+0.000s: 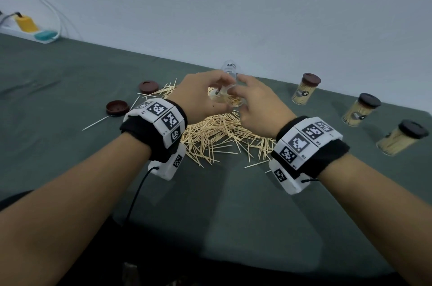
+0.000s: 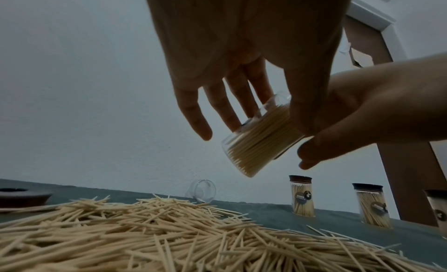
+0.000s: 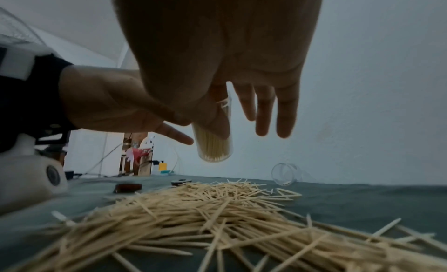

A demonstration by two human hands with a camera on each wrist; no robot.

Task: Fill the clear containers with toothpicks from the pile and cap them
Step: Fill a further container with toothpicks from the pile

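A clear container (image 1: 221, 96) packed with toothpicks hangs tilted above the toothpick pile (image 1: 217, 136), uncapped. My left hand (image 1: 201, 96) holds it between thumb and fingers; in the left wrist view the container (image 2: 256, 142) sits against those fingers. My right hand (image 1: 254, 103) pinches it near its mouth with thumb and index finger, and the other fingers (image 3: 285, 111) are straight. A second clear container (image 1: 230, 67) lies empty on its side behind the pile. Two brown caps (image 1: 149, 86) (image 1: 117, 108) lie to the left of the pile.
Three filled, capped containers (image 1: 306, 89) (image 1: 361, 110) (image 1: 402, 138) stand in a row at the right on the green cloth (image 1: 70, 89). A power strip with a yellow plug (image 1: 28, 28) sits at the back left. The wall runs close behind the table.
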